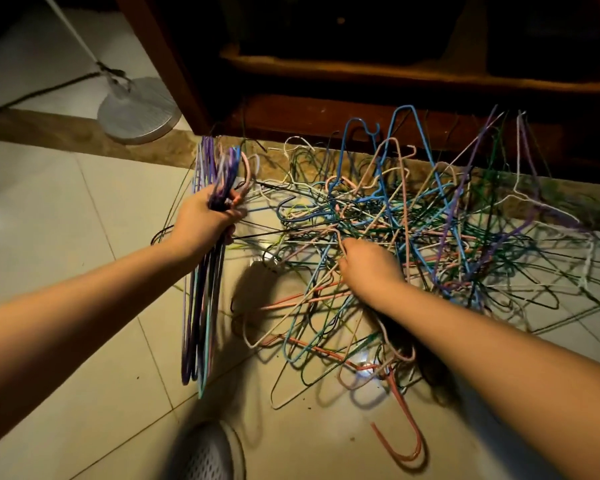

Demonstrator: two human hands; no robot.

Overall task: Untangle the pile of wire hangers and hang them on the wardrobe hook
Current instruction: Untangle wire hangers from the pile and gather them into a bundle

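While amid the pile [413, 216], right fingers [347, 263] around one hanger [338, 237], left fingers [232, 216] around a bunch [201, 306].

A round gray base [140, 110] is sitting at the top left, partly on a brown stone strip [49, 133] that is crossing the pale tile floor [66, 209]. A white pole [73, 29] is rising from the base and leaning left. A dark cord [39, 94] is running off to the left. A white mesh shoe [210, 452] is peeking in at the bottom edge.

Bare L forearm [66, 317], bare R forearm [499, 344], white mesh shoe [207, 453] w/ pale rim
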